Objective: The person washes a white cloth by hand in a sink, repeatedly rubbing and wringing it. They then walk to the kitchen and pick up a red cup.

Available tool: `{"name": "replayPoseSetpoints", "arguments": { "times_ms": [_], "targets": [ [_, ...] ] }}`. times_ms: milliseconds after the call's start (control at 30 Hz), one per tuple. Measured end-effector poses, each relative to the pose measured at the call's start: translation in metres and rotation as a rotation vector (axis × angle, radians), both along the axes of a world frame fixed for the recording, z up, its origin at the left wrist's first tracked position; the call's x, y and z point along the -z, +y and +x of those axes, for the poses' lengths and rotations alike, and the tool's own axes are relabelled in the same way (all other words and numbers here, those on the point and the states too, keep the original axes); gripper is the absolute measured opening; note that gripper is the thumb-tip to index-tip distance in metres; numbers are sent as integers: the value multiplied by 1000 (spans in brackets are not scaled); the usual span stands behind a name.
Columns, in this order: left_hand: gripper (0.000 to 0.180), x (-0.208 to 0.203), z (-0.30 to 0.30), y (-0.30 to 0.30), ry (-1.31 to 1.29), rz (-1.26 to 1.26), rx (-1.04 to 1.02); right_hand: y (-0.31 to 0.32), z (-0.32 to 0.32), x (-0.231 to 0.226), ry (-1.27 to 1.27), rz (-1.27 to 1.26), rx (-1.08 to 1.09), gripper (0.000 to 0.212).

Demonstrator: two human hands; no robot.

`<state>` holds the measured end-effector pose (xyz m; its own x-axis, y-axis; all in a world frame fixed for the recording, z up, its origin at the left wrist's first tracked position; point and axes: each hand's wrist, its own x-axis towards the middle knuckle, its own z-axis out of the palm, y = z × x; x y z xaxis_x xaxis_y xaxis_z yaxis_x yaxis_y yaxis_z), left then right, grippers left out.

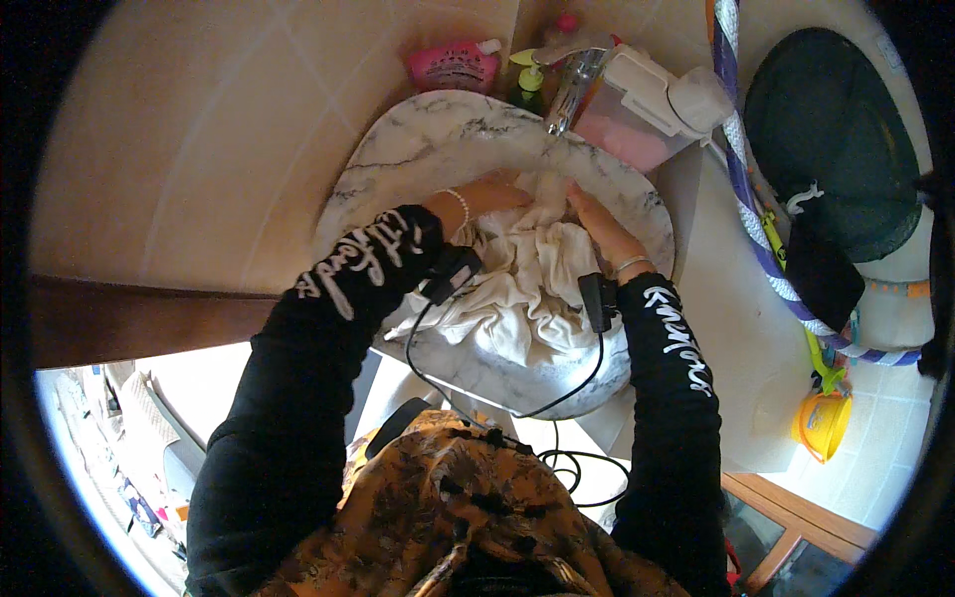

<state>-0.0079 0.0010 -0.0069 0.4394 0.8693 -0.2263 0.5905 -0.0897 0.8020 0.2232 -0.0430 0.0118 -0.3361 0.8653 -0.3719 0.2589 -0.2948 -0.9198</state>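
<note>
1. Centre of the frame: a wet-looking, cream-white cloth [537,269] lies bunched in a rounded, white marble-patterned basin [403,139], its folds spreading toward the lower rim.
2. Just above centre: the left hand [489,197], with a beaded bracelet, reaches in at the cloth's upper left; whether its fingers grip, I cannot tell.
3. Right of centre: the right hand [607,231] rests along the cloth's upper right side, fingers pointing up-left; its grip is also unclear.
4. Top centre: a metal faucet [575,90] stands between a green pump bottle [528,85] and a clear container [642,109] with pink contents.
5. Lower right: a yellow bucket [826,426].
</note>
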Motion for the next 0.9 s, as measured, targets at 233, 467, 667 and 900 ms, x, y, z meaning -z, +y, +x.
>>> {"name": "replayPoseSetpoints", "arguments": {
  "times_ms": [233,467,667,900],
  "targets": [
    [55,-57,-43,-36,-482,-191,241,-65,-28,-68,-264,395,61,33],
    [68,-83,-33,-97,32,567,467,-162,-56,-96,-576,967,-222,24],
    [74,-80,-49,-155,160,669,513,-173,-36,-95,-708,786,43,58],
    [66,-45,-27,-140,175,609,413,-154,-55,-18,-802,710,8,62]
  ]
}}
